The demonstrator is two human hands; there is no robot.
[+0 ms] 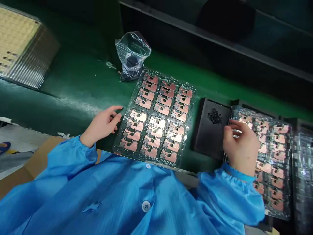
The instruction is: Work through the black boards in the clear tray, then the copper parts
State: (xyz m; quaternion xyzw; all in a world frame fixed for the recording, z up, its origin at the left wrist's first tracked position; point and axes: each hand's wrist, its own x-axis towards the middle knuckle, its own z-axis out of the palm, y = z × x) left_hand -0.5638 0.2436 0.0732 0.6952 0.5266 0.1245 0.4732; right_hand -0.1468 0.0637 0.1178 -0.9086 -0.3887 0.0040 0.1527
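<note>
My left hand (104, 125) hovers at the left edge of a clear plastic blister tray (117, 140), its thumb and index finger apart. Something small and dark shows at the index fingertip; I cannot make out what. Rows of copper-coloured circuit boards (153, 131) fill that tray. My right hand (241, 145) is over the gap between a shallow black tray (210, 137) and a second blister tray (288, 166) of similar boards. Its thumb and index fingertips are close together in a pinch; anything between them is hidden. A pile of tiny black pieces (214, 116) lies in the black tray.
A clear zip bag (133, 57) with dark contents stands behind the middle tray. Stacked trays (31, 55) rise at the far left on the green tabletop (80, 81). More clear trays (303, 169) are at the right edge. A cardboard box (40, 156) is below the table's left edge.
</note>
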